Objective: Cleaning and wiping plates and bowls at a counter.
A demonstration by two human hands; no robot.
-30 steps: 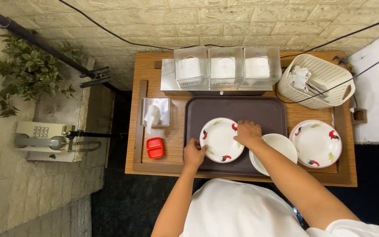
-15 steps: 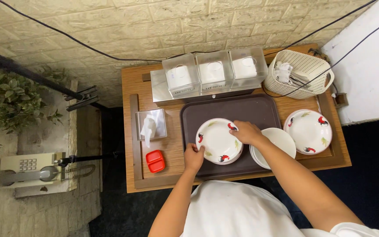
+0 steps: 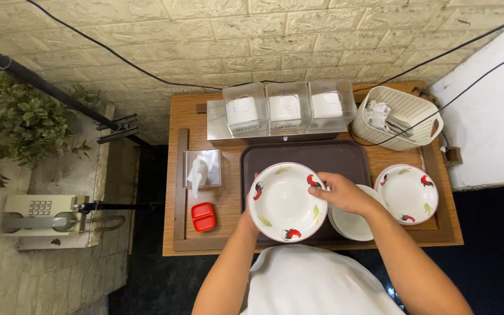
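A white bowl-like plate (image 3: 286,201) with red rooster figures is held over the dark brown tray (image 3: 322,154). My right hand (image 3: 340,192) grips its right rim. My left hand (image 3: 248,217) is mostly hidden under its left lower edge and holds it from below. To the right of my right hand lies a plain white plate (image 3: 354,224), partly covered by my wrist. A second rooster plate (image 3: 406,193) rests on the wooden table (image 3: 228,233) further right.
Three clear boxes (image 3: 287,108) with white contents stand at the back. A white woven basket (image 3: 398,119) sits at the back right. A tissue box (image 3: 202,169) and a small red dish (image 3: 203,217) lie left of the tray. A telephone (image 3: 42,214) hangs on the left wall.
The rooster plate appears larger and closer to the camera, raised off the tray in both hands. The view has shifted slightly.
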